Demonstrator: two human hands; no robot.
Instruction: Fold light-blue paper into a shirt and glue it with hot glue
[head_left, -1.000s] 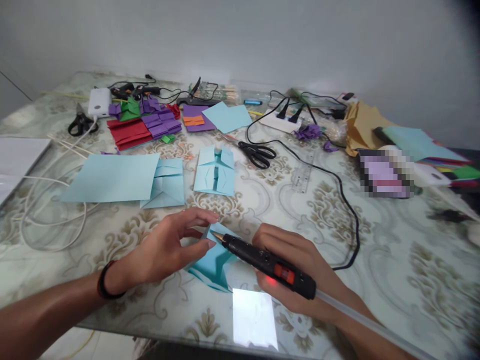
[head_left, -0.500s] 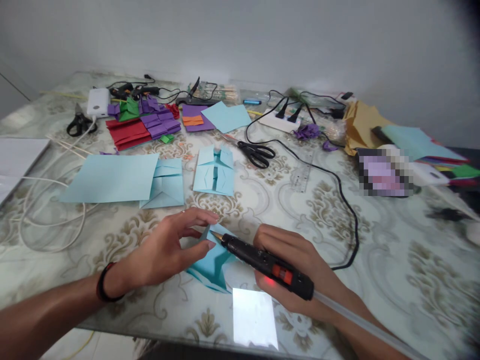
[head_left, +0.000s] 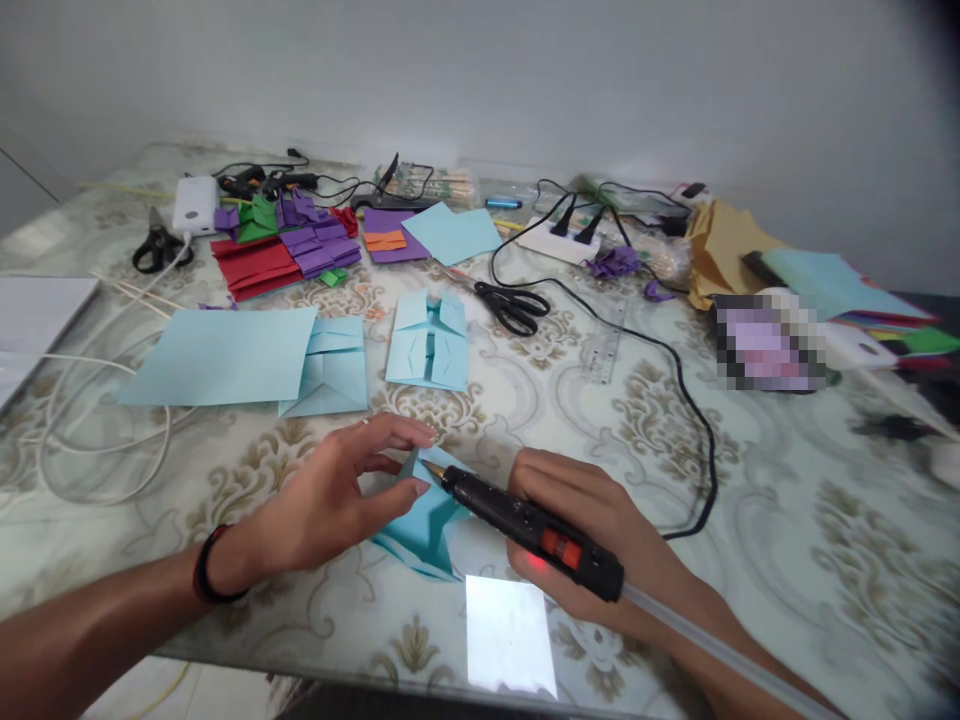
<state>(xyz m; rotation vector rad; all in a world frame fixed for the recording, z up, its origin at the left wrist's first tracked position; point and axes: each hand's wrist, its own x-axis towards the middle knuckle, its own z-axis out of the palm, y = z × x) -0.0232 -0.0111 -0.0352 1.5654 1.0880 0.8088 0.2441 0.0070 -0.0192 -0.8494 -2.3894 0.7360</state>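
My right hand [head_left: 570,520] is wrapped round a black hot glue gun [head_left: 525,520], with a clear glue stick [head_left: 705,630] running out of its back end. The gun's metal nozzle points left, at the upper part of a folded light blue paper [head_left: 424,530]. My left hand [head_left: 345,490] holds that paper by its upper left edge, thumb on the near side and fingers over the top. Beyond my hands lie another folded blue paper piece [head_left: 429,342] and a flat blue sheet [head_left: 225,355] that partly covers a second folded piece [head_left: 334,365].
Black-handled scissors [head_left: 514,305] and a clear ruler [head_left: 606,345] lie farther back. A black cord [head_left: 679,370] curves from a white power strip [head_left: 559,240] towards my right hand. Purple and red folded papers [head_left: 255,265] sit at the back left, near a looped white cable [head_left: 105,490].
Almost nothing differs. The glue gun's rear has shifted very slightly left, and my left hand keeps its grip on the folded paper.
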